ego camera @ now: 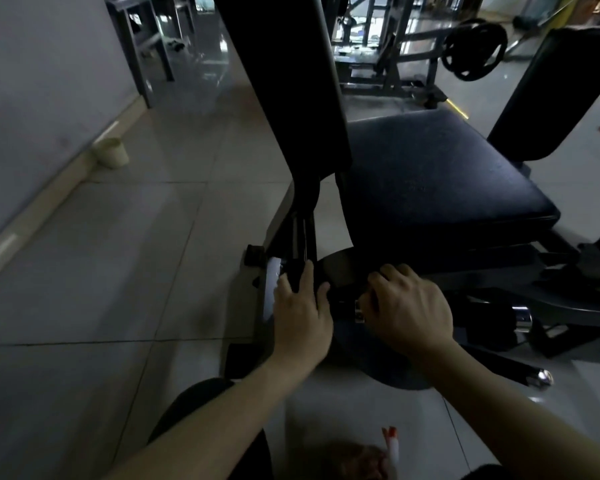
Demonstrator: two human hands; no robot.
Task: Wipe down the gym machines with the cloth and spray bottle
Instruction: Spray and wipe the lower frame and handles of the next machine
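Left hand [302, 306] lies on the post [305, 237] base, fingers mostly straight, likely steadying. Right hand [409, 313] curls over the frame [343, 271] under the seat [430, 168], probably adjusting rather than wiping. Spray bottle [390, 441] sits near, on the floor [118, 271], beside a blurred lump, maybe the cloth [357, 459]. Dim gym, grey tiles, 1 wall [32, 81] left.

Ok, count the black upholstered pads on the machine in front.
3: a tall pad at top centre, the flat seat pad right of it, an angled pad at far right. Others may hide lower down.
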